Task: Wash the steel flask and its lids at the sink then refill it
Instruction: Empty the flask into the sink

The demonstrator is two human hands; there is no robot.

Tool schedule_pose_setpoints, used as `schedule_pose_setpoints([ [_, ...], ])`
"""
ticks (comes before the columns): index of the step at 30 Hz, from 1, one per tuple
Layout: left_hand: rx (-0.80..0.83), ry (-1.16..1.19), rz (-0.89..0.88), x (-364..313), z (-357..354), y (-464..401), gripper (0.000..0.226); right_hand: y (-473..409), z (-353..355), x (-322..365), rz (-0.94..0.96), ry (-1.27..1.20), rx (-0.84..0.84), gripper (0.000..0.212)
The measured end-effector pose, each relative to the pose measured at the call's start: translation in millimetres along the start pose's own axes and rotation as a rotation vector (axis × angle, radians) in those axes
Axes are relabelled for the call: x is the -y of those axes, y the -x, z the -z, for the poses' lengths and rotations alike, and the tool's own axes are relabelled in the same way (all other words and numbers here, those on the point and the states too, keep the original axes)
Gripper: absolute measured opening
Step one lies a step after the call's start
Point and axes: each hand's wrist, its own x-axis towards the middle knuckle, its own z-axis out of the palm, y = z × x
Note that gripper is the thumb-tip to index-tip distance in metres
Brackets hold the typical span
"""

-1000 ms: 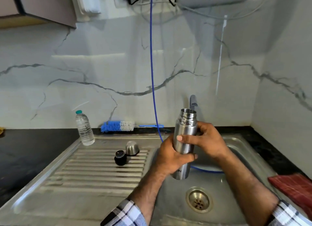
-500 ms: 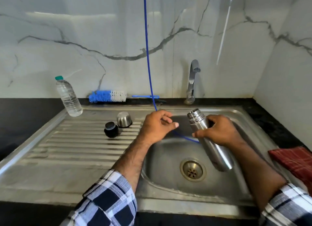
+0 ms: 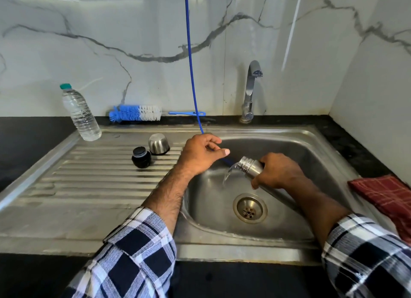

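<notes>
Head view gives us the whole sink from above, and we are leaning over its basin. Our right hand wraps its fingers round the steel flask near the neck and holds it tipped over the basin, mouth pointing left and down, the body running back under our wrist. Water spills from the mouth in a thin clear stream and falls toward the basin floor, a little left of the drain.

Our left hand hangs over the left edge of the basin, fingers loosely curled with the thumb out toward the flask. A blue hose drops from above and passes behind this hand (we cannot tell whether the fingers actually pinch it or merely sit in front of it).

On the ribbed draining board to the left, the two lids stand side by side, touching or nearly so: the black stopper nearer us, the steel cap mouth down just behind it. Further left, a plastic water bottle stands at the board's back corner. A blue and white bottle brush lies along the wall, the tap rises behind the basin, and a red checked cloth lies on the dark counter at the right.
</notes>
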Motion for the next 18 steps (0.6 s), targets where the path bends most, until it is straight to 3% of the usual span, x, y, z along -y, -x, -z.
schedule_pose_setpoints([
  [10,0.008,0.019,0.002,1,0,0,0.037,5,-4,10,-0.005,0.088,0.023,0.067],
  [18,0.029,0.057,-0.001,9,-8,6,0.037,6,-12,12,-0.020,0.111,0.034,0.058],
])
